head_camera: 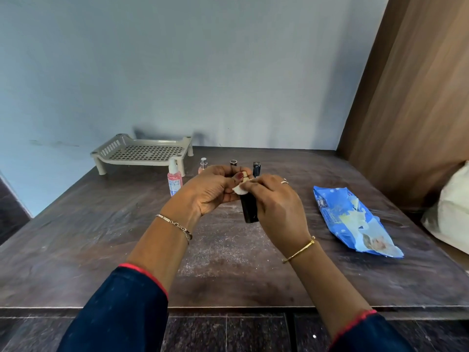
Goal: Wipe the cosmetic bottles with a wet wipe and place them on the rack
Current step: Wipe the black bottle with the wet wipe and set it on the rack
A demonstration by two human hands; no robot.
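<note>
My left hand (212, 190) and my right hand (275, 203) meet over the middle of the dark table (101, 237). Between them is a black bottle (249, 209) with a gold top, its base pointing toward me. The left hand grips its upper part. The right hand presses a small white wet wipe (239, 189) against the bottle near the top. A beige slotted rack (144, 151) stands at the back left with nothing on it. In front of it stands a pink spray bottle (174, 180). A small pink bottle (203, 165) and two dark bottles (233, 163) (256, 168) stand behind my hands.
A blue wet-wipe pack (352, 222) lies on the table to the right. A whitish bag (450, 212) sits at the far right edge. A wooden panel (411, 97) rises at the right, and a pale blue wall (203, 72) stands behind the table.
</note>
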